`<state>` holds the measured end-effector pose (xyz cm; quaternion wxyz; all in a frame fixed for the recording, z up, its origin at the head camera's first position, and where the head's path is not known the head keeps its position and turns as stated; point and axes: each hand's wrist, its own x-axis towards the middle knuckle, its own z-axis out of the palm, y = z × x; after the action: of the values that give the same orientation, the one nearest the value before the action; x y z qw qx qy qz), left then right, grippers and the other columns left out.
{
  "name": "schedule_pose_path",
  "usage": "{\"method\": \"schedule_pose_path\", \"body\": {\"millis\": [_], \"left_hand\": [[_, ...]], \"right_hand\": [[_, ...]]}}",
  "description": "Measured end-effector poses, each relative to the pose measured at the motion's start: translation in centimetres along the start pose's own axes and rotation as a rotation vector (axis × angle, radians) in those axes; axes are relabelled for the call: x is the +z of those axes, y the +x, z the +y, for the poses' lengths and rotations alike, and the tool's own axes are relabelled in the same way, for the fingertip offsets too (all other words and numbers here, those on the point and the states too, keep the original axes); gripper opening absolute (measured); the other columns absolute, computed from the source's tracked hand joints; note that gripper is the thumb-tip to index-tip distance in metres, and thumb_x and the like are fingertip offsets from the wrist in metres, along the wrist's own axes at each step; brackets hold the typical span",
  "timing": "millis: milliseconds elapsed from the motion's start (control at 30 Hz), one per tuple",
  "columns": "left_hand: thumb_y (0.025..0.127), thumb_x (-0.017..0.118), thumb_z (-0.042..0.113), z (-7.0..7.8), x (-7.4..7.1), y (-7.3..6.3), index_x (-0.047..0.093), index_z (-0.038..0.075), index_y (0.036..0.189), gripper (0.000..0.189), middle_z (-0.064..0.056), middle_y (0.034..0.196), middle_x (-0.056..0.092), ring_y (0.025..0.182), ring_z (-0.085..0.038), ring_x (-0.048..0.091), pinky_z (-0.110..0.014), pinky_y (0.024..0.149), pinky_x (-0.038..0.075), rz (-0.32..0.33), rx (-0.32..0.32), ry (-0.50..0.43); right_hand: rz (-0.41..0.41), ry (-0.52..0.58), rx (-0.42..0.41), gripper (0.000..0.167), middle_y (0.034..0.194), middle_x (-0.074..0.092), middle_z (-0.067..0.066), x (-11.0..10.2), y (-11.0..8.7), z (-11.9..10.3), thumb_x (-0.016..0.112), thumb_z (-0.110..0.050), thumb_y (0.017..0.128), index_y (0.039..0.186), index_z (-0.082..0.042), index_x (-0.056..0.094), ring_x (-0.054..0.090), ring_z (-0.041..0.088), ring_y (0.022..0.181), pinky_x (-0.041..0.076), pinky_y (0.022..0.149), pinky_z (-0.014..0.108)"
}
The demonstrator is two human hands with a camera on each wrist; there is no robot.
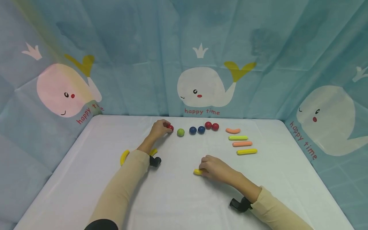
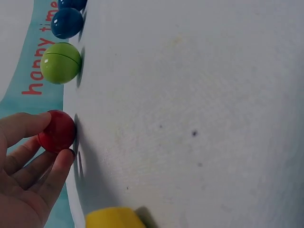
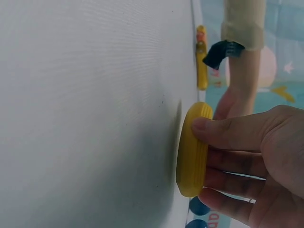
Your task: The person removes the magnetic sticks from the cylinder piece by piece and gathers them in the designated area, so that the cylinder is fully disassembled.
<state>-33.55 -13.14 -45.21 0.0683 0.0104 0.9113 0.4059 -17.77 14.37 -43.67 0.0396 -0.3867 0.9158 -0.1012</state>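
Note:
At the back of the white table my left hand pinches a small, glossy red ball between thumb and fingers. Just right of it sits a green ball with a groove across it. Nearer the front, my right hand holds a yellow toy banana, thumb on one side and fingers on the other. It appears just above the cloth. Beside and partly behind the left forearm lie a curved yellow piece and a second yellow piece.
Two blue balls and two red balls continue the back row. To their right, an orange sausage-shaped piece, a yellow-green stick, an orange stick and a yellow stick form a column. A whale-print curtain surrounds the table.

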Motion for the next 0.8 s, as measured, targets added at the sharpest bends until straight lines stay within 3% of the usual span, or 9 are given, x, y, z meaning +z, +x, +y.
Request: {"method": "schedule_pose_path", "body": {"millis": [367,800], "left_hand": [[0.091,0.066,0.015,0.12,0.35,0.39,0.058,0.003,0.127,0.038,-0.018,0.125,0.063,0.116,-0.032,0.057,-0.043,0.101,0.048,-0.014,-0.041,-0.007],[0.091,0.067,0.017,-0.26,0.29,0.17,0.057,0.004,0.128,0.04,-0.018,0.126,0.063,0.117,-0.032,0.057,-0.044,0.103,0.046,-0.016,-0.064,-0.002]], "right_hand": [[-0.043,0.018,0.022,0.015,0.088,0.066,-0.005,0.12,0.24,-0.03,0.076,-0.017,0.083,0.097,-0.013,0.077,0.054,0.008,0.083,0.052,0.077,0.023],[-0.036,0.016,0.026,0.017,0.087,0.067,-0.004,0.37,0.35,0.05,0.078,-0.018,0.081,0.097,-0.012,0.077,0.054,0.008,0.081,0.052,0.075,0.023]]}}
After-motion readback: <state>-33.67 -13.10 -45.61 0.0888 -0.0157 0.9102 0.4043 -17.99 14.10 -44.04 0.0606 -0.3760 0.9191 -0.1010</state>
